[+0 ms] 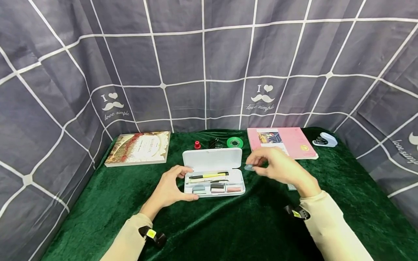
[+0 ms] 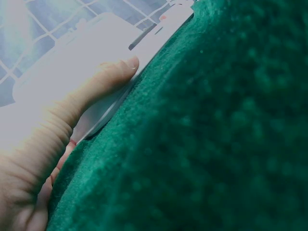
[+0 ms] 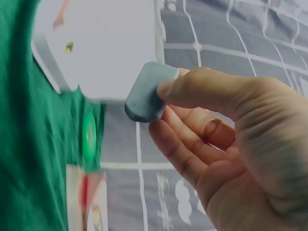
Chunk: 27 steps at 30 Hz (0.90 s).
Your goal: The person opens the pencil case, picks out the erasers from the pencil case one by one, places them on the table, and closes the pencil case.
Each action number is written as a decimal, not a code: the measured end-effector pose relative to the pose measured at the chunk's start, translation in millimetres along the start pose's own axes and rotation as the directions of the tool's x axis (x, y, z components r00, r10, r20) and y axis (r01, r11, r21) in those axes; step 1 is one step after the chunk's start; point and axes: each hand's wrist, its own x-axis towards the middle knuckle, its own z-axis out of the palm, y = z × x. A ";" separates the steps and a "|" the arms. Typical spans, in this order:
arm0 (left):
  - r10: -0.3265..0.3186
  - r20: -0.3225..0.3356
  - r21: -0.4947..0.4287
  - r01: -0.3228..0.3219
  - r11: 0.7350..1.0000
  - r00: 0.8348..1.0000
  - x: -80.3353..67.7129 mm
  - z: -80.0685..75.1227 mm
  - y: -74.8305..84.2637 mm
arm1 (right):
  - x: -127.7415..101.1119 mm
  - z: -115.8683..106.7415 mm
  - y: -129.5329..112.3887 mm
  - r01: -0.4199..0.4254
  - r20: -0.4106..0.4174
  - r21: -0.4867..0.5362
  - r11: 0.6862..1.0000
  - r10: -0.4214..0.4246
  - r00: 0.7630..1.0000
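Note:
A white pencil case lies open on the green cloth, its lid raised at the back. My left hand grips its left end, thumb on the front edge and fingers at the back; the left wrist view shows the thumb on the rim. Inside are a yellow-and-black pen and other slim writing tools, with several small blocks, one of them pinkish, in the front compartments. Just right of the case, my right hand pinches a blue-grey eraser between thumb and fingers, off the cloth.
Behind the case lie a red capped object, a black binder clip and a green tape roll. A book lies left, a pink book right, with a small white-and-black device beyond. A pale item is partly hidden under the right wrist.

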 end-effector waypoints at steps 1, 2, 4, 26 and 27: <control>0.000 0.000 0.002 0.000 1.000 1.000 0.0 0.0 -0.2 | -2.0 -4.5 3.1 -0.004 -0.014 -0.003 1.000 0.004 1.000; 0.000 0.000 0.002 0.000 1.000 1.000 -0.1 -0.1 -0.4 | -3.8 -8.6 6.7 -0.008 -0.028 -0.018 1.000 0.008 1.000; 0.000 -0.001 0.004 0.000 1.000 1.000 -0.3 -0.3 -0.9 | -7.0 -14.7 15.8 -0.026 -0.051 -0.041 0.999 0.024 0.998; 0.002 -0.002 0.000 -0.002 1.000 1.000 0.0 0.5 0.5 | -18.3 -1.7 70.1 -0.196 0.124 -0.089 0.977 0.206 0.971; 0.001 -0.002 0.003 -0.001 1.000 1.000 0.0 0.5 0.2 | -18.5 -1.6 70.0 -0.193 0.128 -0.100 0.976 0.205 0.970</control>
